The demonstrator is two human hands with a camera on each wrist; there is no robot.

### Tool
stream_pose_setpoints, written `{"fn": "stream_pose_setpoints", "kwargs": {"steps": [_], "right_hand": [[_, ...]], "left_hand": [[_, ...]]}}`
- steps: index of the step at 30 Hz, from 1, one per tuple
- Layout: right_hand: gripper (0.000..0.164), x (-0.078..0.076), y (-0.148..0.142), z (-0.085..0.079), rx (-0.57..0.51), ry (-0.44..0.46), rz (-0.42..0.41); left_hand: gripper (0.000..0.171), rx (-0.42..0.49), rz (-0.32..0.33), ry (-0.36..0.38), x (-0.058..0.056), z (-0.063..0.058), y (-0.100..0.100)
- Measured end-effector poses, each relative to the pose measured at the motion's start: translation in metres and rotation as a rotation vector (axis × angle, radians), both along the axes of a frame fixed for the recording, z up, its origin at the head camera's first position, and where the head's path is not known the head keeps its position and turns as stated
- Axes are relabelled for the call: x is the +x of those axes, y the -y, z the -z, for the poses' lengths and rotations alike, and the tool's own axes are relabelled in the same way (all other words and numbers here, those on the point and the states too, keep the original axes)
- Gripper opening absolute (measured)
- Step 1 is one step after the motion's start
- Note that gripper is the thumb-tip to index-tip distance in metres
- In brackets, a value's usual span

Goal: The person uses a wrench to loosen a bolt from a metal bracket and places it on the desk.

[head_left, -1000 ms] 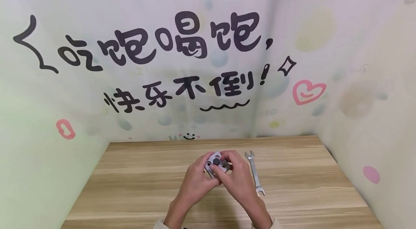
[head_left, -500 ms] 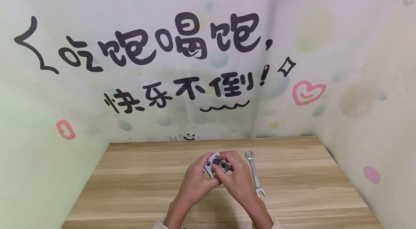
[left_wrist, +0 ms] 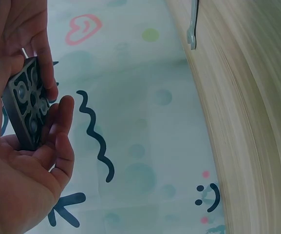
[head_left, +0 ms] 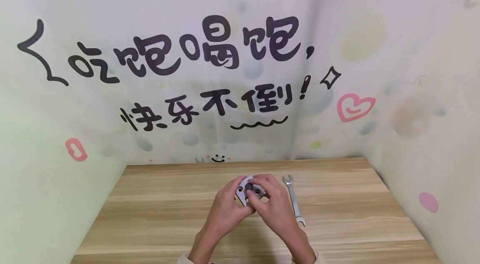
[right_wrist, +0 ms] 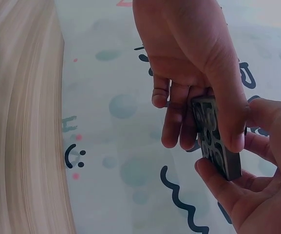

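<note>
In the head view my left hand [head_left: 226, 203] grips a square grey metal plate [head_left: 241, 194] with round holes by its edges, above the table. A dark hex bolt [head_left: 249, 186] stands in the plate's face, its head towards me. Thumb and forefinger of my right hand [head_left: 275, 201] pinch the bolt head from both sides. The wrist views show the plate's back: recessed curved pockets around round bosses, on the plate [left_wrist: 30, 105] between the left thumb and fingers. The bolt is hidden in both wrist views.
A double open-ended wrench [head_left: 294, 199] lies on the wood-grain table [head_left: 157, 214], just right of the right hand. Walls with printed lettering [head_left: 221, 101] stand at the back and both sides of the table.
The right forefinger and thumb have shifted round the bolt head, and the forefinger now reaches over its top side. The left hand and plate have hardly moved. The wrench lies unmoved.
</note>
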State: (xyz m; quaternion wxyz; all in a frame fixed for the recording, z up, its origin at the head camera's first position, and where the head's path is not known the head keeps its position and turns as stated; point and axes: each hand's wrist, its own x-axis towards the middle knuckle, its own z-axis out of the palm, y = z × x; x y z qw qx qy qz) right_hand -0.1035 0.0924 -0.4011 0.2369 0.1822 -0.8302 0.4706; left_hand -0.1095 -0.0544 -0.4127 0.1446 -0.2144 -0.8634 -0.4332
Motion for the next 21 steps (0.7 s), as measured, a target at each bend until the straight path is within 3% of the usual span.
{"fn": "stream_pose_setpoints", "kwargs": {"steps": [10, 21], "right_hand": [[0.027, 0.0001, 0.0002, -0.0007, 0.002, 0.022, 0.004], [0.018, -0.0012, 0.0023, -0.0005, 0.011, -0.021, 0.021]], "left_hand": [[0.058, -0.003, -0.005, 0.030, 0.0004, -0.0013, -0.0006], [0.059, -0.006, -0.007, 0.051, 0.0004, -0.0007, 0.0006]]}}
